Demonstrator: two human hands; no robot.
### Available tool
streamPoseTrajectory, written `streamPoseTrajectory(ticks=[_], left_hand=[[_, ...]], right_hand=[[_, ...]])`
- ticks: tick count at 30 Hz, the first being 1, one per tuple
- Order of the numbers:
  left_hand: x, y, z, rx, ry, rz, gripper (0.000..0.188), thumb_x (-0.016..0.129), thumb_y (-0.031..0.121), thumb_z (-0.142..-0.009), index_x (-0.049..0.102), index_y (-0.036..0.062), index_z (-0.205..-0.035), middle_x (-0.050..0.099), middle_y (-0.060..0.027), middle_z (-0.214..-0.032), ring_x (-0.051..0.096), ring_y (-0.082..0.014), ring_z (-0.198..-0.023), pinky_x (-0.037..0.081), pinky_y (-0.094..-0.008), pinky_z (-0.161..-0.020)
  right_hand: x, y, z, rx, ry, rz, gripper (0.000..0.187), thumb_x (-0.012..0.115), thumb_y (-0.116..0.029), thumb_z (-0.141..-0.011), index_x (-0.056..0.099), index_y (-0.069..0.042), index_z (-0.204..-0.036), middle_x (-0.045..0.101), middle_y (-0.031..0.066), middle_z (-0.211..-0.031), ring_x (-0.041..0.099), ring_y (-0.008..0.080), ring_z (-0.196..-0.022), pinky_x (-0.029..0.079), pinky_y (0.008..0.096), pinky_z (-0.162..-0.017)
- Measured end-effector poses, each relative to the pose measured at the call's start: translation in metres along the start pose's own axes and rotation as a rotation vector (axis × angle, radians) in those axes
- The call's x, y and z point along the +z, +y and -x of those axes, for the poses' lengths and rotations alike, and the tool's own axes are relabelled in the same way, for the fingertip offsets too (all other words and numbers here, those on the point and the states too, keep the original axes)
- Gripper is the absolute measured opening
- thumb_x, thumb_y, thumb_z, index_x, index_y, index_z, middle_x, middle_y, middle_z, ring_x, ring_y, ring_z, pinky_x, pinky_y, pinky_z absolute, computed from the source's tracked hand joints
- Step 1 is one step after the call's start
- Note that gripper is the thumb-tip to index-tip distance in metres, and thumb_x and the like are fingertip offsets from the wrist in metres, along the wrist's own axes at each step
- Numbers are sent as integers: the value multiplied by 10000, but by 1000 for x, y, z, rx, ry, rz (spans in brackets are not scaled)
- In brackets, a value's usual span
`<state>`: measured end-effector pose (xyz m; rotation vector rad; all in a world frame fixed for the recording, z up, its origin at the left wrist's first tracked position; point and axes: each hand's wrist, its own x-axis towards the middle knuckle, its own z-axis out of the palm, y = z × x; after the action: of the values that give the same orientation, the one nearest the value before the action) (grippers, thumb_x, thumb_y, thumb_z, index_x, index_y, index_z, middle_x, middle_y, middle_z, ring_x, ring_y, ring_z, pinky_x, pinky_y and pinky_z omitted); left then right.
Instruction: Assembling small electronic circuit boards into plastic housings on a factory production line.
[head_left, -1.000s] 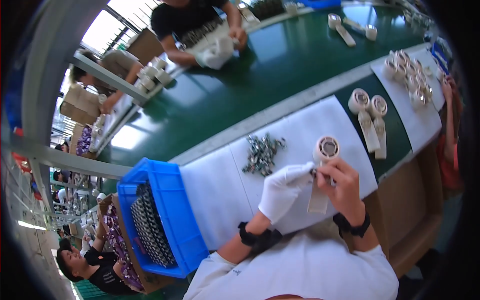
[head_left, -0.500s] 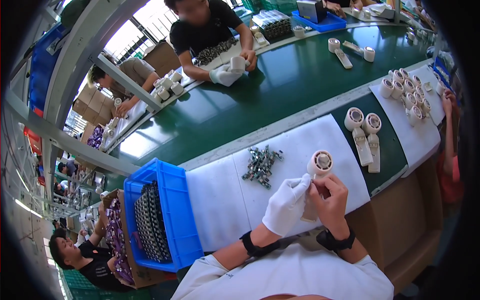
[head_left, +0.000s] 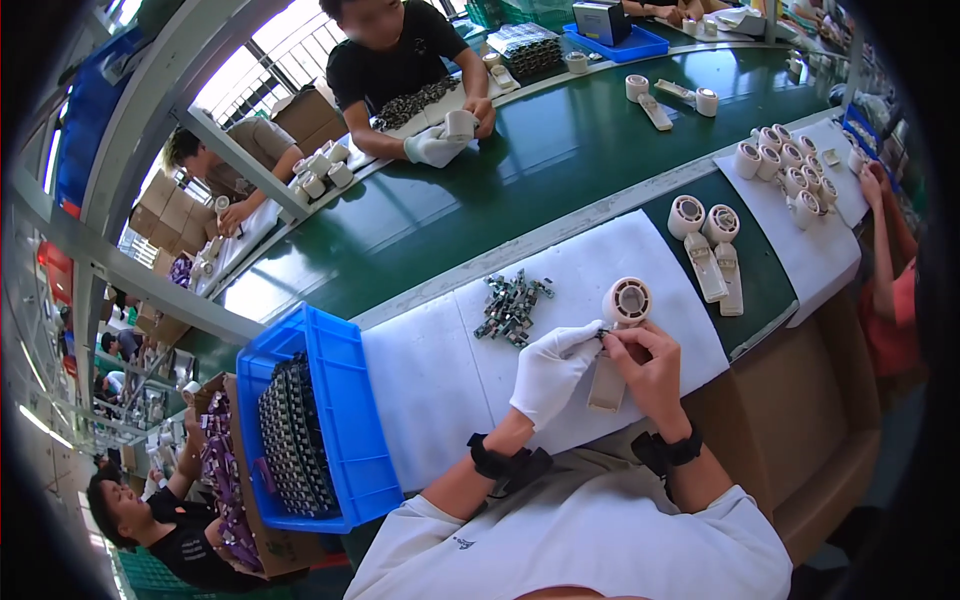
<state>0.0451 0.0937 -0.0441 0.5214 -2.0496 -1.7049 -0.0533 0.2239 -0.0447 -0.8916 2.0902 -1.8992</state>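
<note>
The small dark part (head_left: 603,334) pinched between the white-gloved left hand (head_left: 553,371) and the bare right hand (head_left: 650,372) is too small to tell its shape, and the fingertips cover most of it. The flat beige plastic base (head_left: 607,383) under both hands shows only its lower end; the rest lies behind the fingers. In the pile of small grey-and-green metal pieces (head_left: 513,306) on the white-covered tabletop (head_left: 430,380), single pieces cannot be told apart. The dark rows inside the blue plastic crate (head_left: 345,400) blur together. The view's dark rim cuts off the cardboard box (head_left: 290,548) at the lower left.
</note>
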Motion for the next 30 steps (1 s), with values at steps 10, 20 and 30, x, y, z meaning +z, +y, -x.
streamPoseTrajectory(ticks=[10, 20, 30], left_hand=[[-27, 1, 11, -178, -177, 296, 433, 649, 55, -946, 543, -36, -1356, 651, -108, -1266, 598, -120, -1149, 481, -269, -993], [-33, 4, 24, -146, -164, 288, 413, 640, 133, -963, 566, -15, -1342, 650, -115, -1279, 618, -142, -1143, 478, -283, -1000], [-32, 3, 15, -120, -153, 189, 406, 645, 154, -960, 582, 1, -1330, 668, -127, -1244, 643, -157, -1101, 498, -293, -962]], right_hand=[[1, 1, -3, 6, -7, 87, 178, 697, -121, -904, 691, 47, -847, 606, 23, -823, 540, 69, -671, 423, 224, -614], [6, 2, 2, -1, -33, 117, 202, 649, -118, -935, 663, 53, -829, 613, 45, -854, 562, 92, -726, 442, 235, -649], [5, -4, -5, 59, -68, 36, 208, 633, -112, -944, 677, 63, -841, 631, 64, -845, 590, 114, -781, 466, 248, -715]])
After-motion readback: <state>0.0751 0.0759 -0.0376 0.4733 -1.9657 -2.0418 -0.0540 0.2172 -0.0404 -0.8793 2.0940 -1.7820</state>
